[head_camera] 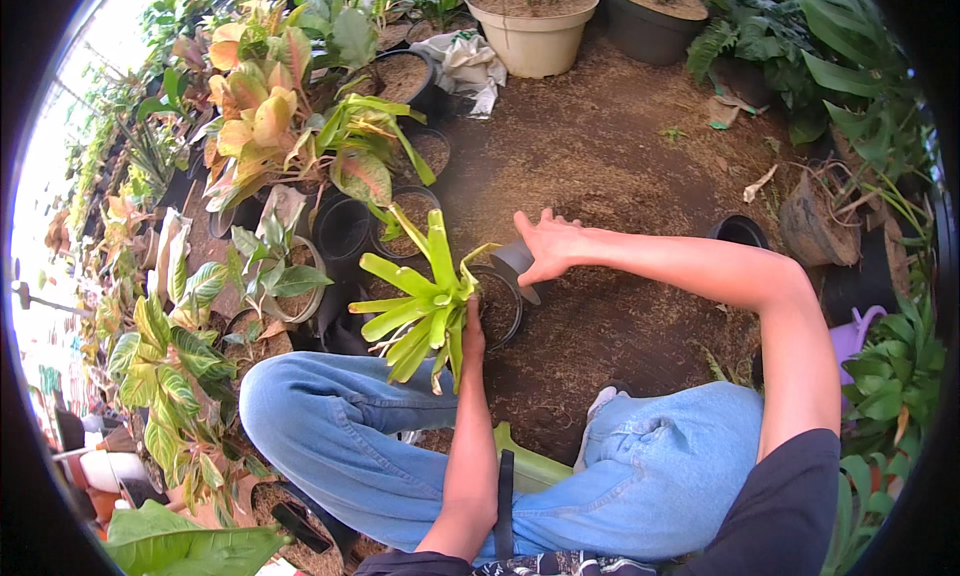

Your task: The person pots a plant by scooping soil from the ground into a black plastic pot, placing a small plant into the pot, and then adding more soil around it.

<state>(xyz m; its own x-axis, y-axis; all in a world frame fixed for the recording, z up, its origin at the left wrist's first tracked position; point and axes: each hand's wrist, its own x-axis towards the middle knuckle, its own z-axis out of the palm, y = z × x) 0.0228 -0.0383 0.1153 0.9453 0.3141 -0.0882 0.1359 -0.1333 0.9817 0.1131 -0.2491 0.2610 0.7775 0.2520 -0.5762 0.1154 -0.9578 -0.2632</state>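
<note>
Held in my left hand (pixel 474 328) is a bright green bromeliad-like plant (pixel 431 298) with strap leaves, tilted over my left knee; its base is partly hidden by the fingers. My right hand (pixel 551 246) is spread over the ground, fingers apart, beside a small grey plastic pot (pixel 515 261) that lies tilted. Whether the palm touches that pot I cannot tell. Just below and left of it stands a round black pot (pixel 499 306) with brown growing medium inside, partly behind the plant and my left hand.
Potted plants crowd the left, including a variegated one (pixel 277 118) and empty black pots (pixel 343 227). A cream pot (pixel 532 35) and a dark pot (pixel 652 24) stand at the far edge. Brown medium (pixel 637 163) is scattered over the ground. A tilted pot (pixel 821 216) lies right.
</note>
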